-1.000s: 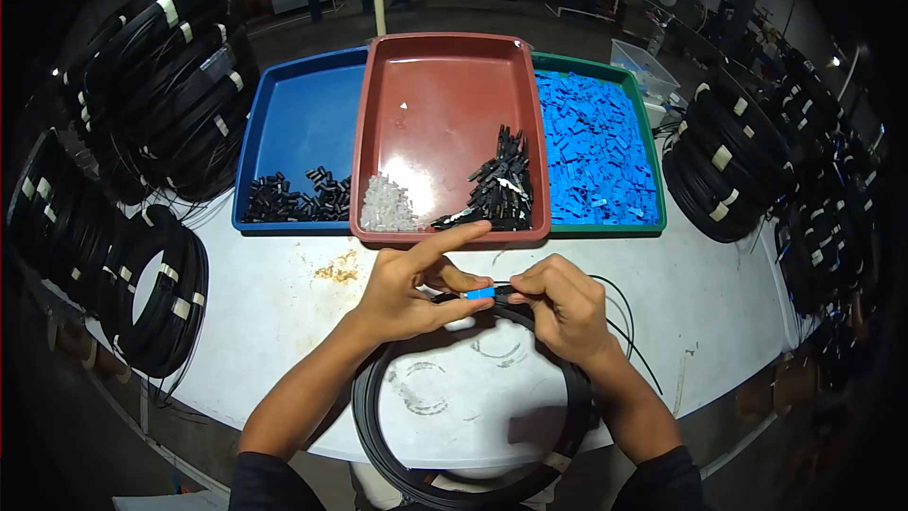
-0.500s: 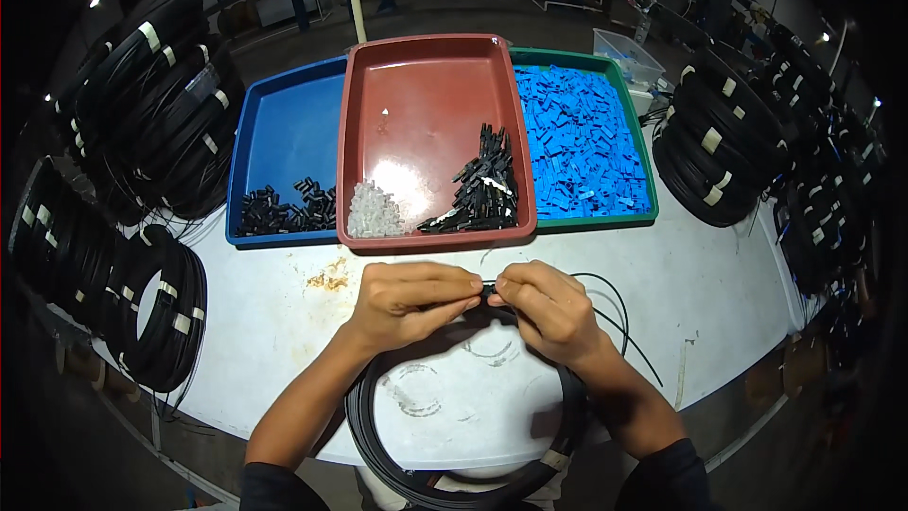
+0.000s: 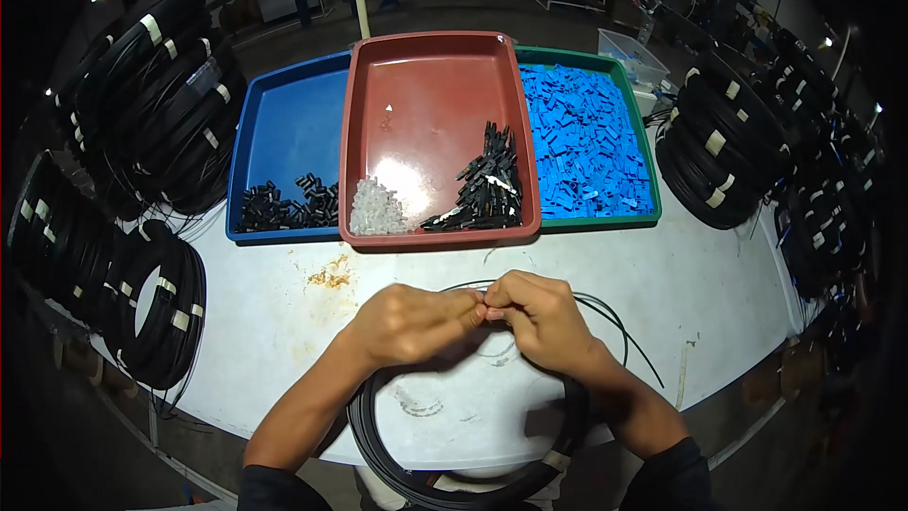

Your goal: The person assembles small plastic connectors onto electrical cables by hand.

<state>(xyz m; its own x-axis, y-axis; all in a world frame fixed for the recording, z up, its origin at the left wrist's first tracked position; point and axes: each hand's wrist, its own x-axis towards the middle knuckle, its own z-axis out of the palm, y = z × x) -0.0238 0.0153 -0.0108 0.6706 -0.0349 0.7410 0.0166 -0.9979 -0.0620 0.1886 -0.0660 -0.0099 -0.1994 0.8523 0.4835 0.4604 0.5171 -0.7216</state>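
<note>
Above the near part of the white table, my left hand [image 3: 411, 324] and my right hand [image 3: 541, 319] meet fingertip to fingertip, both closed in a pinch. What they hold between them is too small and too covered by the fingers to make out. Beneath them lies a coil of thin black cable [image 3: 367, 416], hanging over the table's front edge, with a pale tape band on its lower right. One thin strand arcs behind my fingers, and a loose cable end [image 3: 643, 360] runs out on the table to the right of my right hand.
A red tray [image 3: 426, 66] holds clear plastic pieces [image 3: 376, 210] and slim black parts [image 3: 492, 185]. Short black pieces [image 3: 288, 205] lie in the blue tray [image 3: 293, 104]; blue clips [image 3: 586, 151] fill the green tray [image 3: 653, 199]. Cable coils [image 3: 724, 151] stack on both sides.
Both hands have come slightly nearer to me, and their fingertips have closed together. The small black part that showed between them is now hidden. A cable strand has come into sight behind the fingers.
</note>
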